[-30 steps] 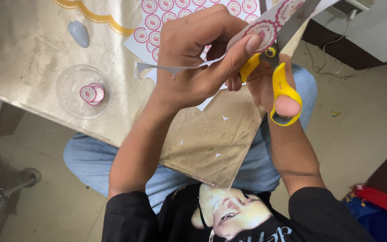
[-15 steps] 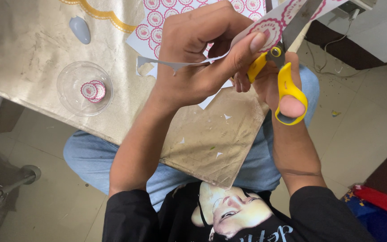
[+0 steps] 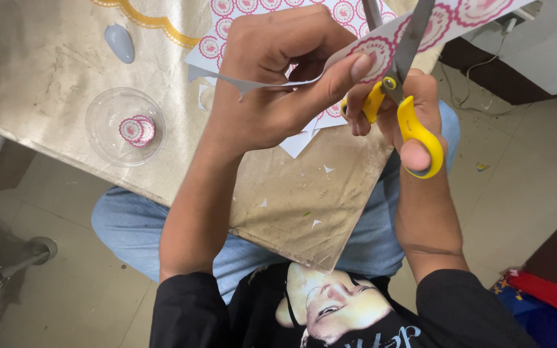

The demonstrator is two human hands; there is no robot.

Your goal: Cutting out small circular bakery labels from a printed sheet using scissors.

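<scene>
**Scissors biting into a sticker sheet held above the table**

While pinched between thumb and fingers of the left hand (image 3: 272, 84), held taut above the table: a strip of sticker sheet (image 3: 381, 48), white with round pink-rimmed labels. Closed firmly on that paper, thumb (image 3: 330, 80) stretched along its lower edge toward the blades. Just to the right, the right hand (image 3: 407, 109), fingers through the yellow loops of the scissors (image 3: 398, 103), gripping the handles; blades parted a little and straddling the sheet, tips pointing up and away from the body. Long axis of the strip running left to right and rising to the upper right; long axis of the scissors nearly crossing it. Cut line close beside the left thumb tip, so the left hand nearer the paper's free end, the right hand nearer the uncut part. Both forearms raised from the lap, left wrist bent inward, right wrist cocked upward. Farther out, on the golden table (image 3: 53, 71): more of the printed sheets under the hands, small white offcuts (image 3: 294, 142), a clear plastic cup (image 3: 126, 127) holding round cut labels, and a pale blue oval object (image 3: 120, 42) at the far left.
</scene>
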